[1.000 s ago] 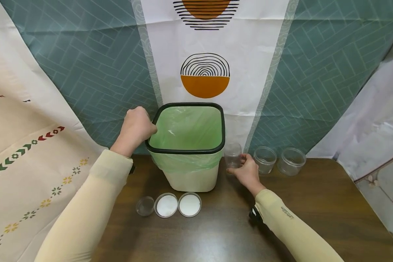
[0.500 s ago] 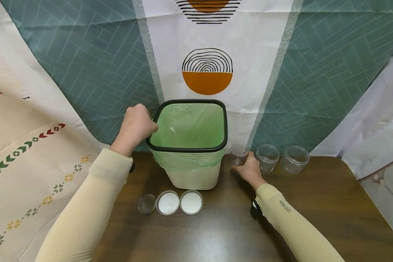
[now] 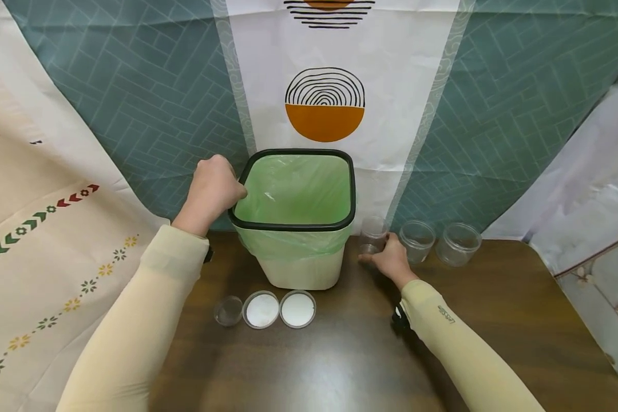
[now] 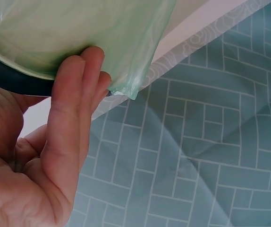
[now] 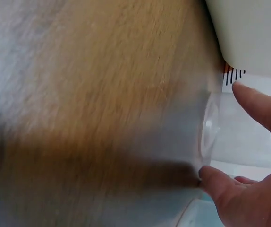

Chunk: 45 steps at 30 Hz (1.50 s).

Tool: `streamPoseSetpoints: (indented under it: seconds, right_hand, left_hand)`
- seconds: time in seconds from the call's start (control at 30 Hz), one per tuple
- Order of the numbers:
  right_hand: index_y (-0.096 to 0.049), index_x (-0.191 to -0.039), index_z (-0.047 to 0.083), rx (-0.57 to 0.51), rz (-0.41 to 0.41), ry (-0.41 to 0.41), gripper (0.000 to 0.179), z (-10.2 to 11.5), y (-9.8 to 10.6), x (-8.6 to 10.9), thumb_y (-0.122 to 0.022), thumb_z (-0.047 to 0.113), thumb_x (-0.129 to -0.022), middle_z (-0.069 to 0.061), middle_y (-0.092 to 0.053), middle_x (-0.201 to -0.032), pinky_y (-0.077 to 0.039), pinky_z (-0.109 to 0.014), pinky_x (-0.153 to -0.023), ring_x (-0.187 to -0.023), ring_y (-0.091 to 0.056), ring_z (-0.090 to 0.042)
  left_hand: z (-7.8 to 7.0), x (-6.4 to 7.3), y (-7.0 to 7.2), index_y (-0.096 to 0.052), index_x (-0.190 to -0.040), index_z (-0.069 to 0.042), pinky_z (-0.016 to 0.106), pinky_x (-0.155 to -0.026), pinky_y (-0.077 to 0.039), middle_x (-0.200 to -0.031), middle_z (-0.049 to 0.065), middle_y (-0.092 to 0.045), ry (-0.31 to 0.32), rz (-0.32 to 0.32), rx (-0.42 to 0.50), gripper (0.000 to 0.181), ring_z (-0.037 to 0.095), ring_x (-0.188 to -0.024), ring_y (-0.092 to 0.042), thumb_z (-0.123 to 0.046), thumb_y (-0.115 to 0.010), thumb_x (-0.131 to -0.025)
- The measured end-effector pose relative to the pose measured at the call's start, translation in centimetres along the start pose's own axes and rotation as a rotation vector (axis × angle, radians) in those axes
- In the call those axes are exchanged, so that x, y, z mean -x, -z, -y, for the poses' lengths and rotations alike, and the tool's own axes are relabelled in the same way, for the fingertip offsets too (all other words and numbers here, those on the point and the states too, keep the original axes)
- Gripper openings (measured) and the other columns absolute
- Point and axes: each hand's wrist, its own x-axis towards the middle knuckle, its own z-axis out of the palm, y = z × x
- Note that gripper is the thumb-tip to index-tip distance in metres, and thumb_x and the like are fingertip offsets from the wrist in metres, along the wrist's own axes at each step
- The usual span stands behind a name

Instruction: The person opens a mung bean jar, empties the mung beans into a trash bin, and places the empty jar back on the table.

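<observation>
My left hand (image 3: pixel 213 186) grips the black rim (image 3: pixel 290 227) of a trash bin (image 3: pixel 301 273) at its left side. In the left wrist view its fingers (image 4: pixel 69 97) lie over the green liner bag (image 4: pixel 112 38), with the thumb under the rim. Right of the bin, my right hand (image 3: pixel 391 258) is at a clear plastic jar (image 3: pixel 373 233) standing on the table. In the right wrist view its thumb and fingers are spread on either side of that jar (image 5: pixel 211 127), fingertips right beside the wall.
Two more clear jars, a nearer one (image 3: pixel 417 242) and a farther one (image 3: pixel 459 245), stand to the right. Before the bin lie three round lids: a clear one (image 3: pixel 229 311) and two white-lined ones, left (image 3: pixel 262 310) and right (image 3: pixel 297 309). A patterned curtain (image 3: pixel 159 114) hangs behind.
The right hand's fingers have spread wider around the jar, which has shifted slightly right and stands steady. The left hand has kept its grip on the bin's rim. The head view has shifted slightly.
</observation>
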Motion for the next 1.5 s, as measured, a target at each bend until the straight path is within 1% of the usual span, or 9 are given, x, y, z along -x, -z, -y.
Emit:
streamPoseSetpoints:
  seconds: [0.17,0.27,0.37,0.6,0.77,0.9,1.03,1.23,1.5]
  right_hand:
    - [-0.034,-0.138,-0.005,0.024,0.032,0.018,0.099,0.1,0.2,-0.2,-0.084,0.038,-0.064,-0.025,-0.046,-0.136,-0.039,-0.051,-0.101,-0.125,-0.041,-0.044]
    - [-0.032,-0.138,-0.007,0.028,0.083,0.023,0.098,0.1,0.4,0.2,-0.083,0.036,-0.066,-0.027,-0.047,-0.134,-0.041,-0.051,-0.098,-0.123,-0.044,-0.043]
    - [-0.032,-0.139,-0.008,0.012,0.158,-0.011,0.097,0.2,0.8,1.5,-0.08,0.037,-0.069,-0.028,-0.05,-0.131,-0.045,-0.049,-0.096,-0.12,-0.049,-0.042]
    - [-0.047,-0.132,-0.003,-0.134,0.266,0.033,0.07,1.3,4.3,5.0,-0.074,0.033,-0.078,-0.023,-0.054,-0.131,-0.048,-0.043,-0.094,-0.119,-0.054,-0.035]
    - [-0.067,-0.11,0.006,-0.217,0.052,0.206,0.033,1.7,7.5,7.5,-0.071,0.025,-0.083,-0.013,-0.07,-0.106,-0.055,-0.023,-0.073,-0.09,-0.068,-0.016]
    - [-0.073,-0.093,0.013,-0.276,-0.276,0.288,0.018,2.2,9.7,9.0,-0.073,0.025,-0.081,-0.004,-0.073,-0.085,-0.048,-0.014,-0.056,-0.068,-0.064,-0.001]
    - [-0.076,-0.086,0.011,-0.309,-0.594,0.455,0.011,2.9,11.2,10.1,-0.077,0.011,-0.075,-0.007,-0.073,-0.077,-0.044,-0.01,-0.053,-0.063,-0.062,0.004]
    - [-0.075,-0.083,0.001,-0.225,-0.832,0.706,0.014,3.8,12.4,11.9,-0.076,-0.005,-0.07,-0.019,-0.07,-0.075,-0.045,-0.005,-0.073,-0.075,-0.062,0.009]
    - [-0.076,-0.08,0.001,-0.108,-0.882,0.767,0.013,2.7,12.3,12.7,-0.077,-0.004,-0.068,-0.017,-0.071,-0.074,-0.043,-0.005,-0.08,-0.07,-0.066,-0.011]
  left_hand:
    - [0.9,-0.6,0.1,-0.036,-0.043,-0.016,0.028,-0.042,-0.031,-0.041,-0.006,-0.027,0.017,0.032,0.051,0.035,0.014,-0.04,-0.029,-0.006,-0.057,-0.069]
    - [2.4,-0.7,-0.2,-0.052,-0.046,-0.012,0.038,-0.059,-0.049,-0.04,-0.003,-0.045,0.058,0.093,0.143,0.034,0.016,-0.041,-0.051,-0.019,-0.065,-0.077]
    - [4.0,-0.3,-0.6,-0.07,-0.063,-0.009,0.044,-0.077,-0.051,-0.054,0.004,-0.063,0.101,0.123,0.23,0.037,0.018,-0.053,-0.066,-0.041,-0.067,-0.081]
    - [5.9,1.6,-0.6,-0.072,-0.099,-0.01,0.032,-0.059,-0.049,-0.089,0.012,-0.071,0.15,-0.143,0.3,0.066,0.014,-0.068,-0.068,-0.07,-0.05,-0.079]
    - [6.4,3.6,0.1,-0.067,-0.112,-0.009,0.037,-0.076,-0.05,-0.102,0.012,-0.07,0.151,-0.383,0.304,0.061,0.021,-0.091,-0.066,-0.06,-0.048,-0.087]
    - [6.6,5.5,-0.2,-0.064,-0.116,-0.006,0.042,-0.094,-0.046,-0.113,0.013,-0.067,0.039,-0.586,0.312,0.048,0.025,-0.105,-0.063,-0.045,-0.052,-0.091]
    - [6.7,7.3,-1.2,-0.062,-0.121,-0.006,0.044,-0.1,-0.042,-0.12,0.012,-0.064,-0.043,-0.705,0.302,0.045,0.027,-0.115,-0.058,-0.04,-0.055,-0.091]
    - [6.6,10.3,-3.3,-0.053,-0.132,-0.009,0.043,-0.106,-0.036,-0.133,0.01,-0.055,-0.052,-0.745,0.322,0.052,0.025,-0.127,-0.048,-0.037,-0.059,-0.089]
    - [6.9,13.0,-6.1,-0.02,-0.15,-0.019,0.041,-0.115,-0.022,-0.154,0.0,-0.025,-0.064,-0.626,0.368,0.078,0.016,-0.142,-0.024,-0.036,-0.064,-0.087]
